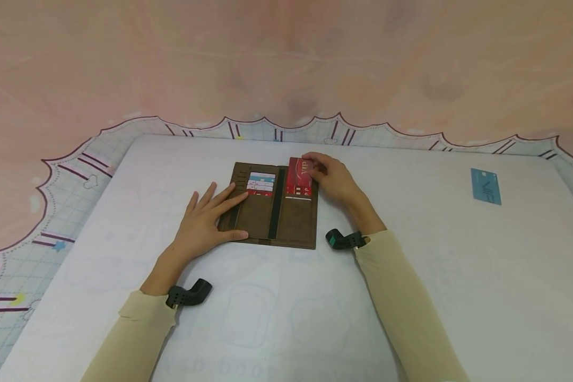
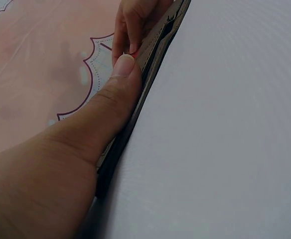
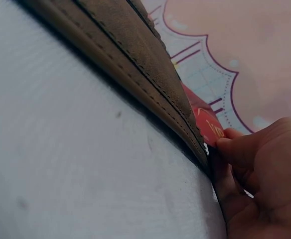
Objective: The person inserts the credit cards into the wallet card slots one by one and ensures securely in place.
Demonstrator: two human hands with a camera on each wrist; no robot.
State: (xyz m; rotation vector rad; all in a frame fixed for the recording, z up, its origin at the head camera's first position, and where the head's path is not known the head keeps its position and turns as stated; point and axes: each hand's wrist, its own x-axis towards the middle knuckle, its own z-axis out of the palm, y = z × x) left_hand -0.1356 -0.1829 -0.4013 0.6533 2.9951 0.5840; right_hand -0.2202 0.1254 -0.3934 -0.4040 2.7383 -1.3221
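Observation:
A brown wallet (image 1: 297,225) lies spread out on the white table, a dark strip down its middle. My left hand (image 1: 201,222) rests on its left half with fingers spread, the thumb at the near edge. My right hand (image 1: 338,181) pinches a red VIP card (image 1: 296,178) by its right side, at the top of the wallet's right half. The card's top stands a little past the wallet's far edge. In the right wrist view, the thumb and fingers hold the red card (image 3: 209,127) beside the stitched wallet edge. Several cards (image 1: 261,181) show in the left half's window.
A blue VIP card (image 1: 485,187) lies by itself on the right part of the white tabletop (image 1: 410,175). A patterned cloth with a scalloped border (image 1: 310,130) runs along the far and left sides. Each wrist wears a black strap-on device (image 1: 191,293).

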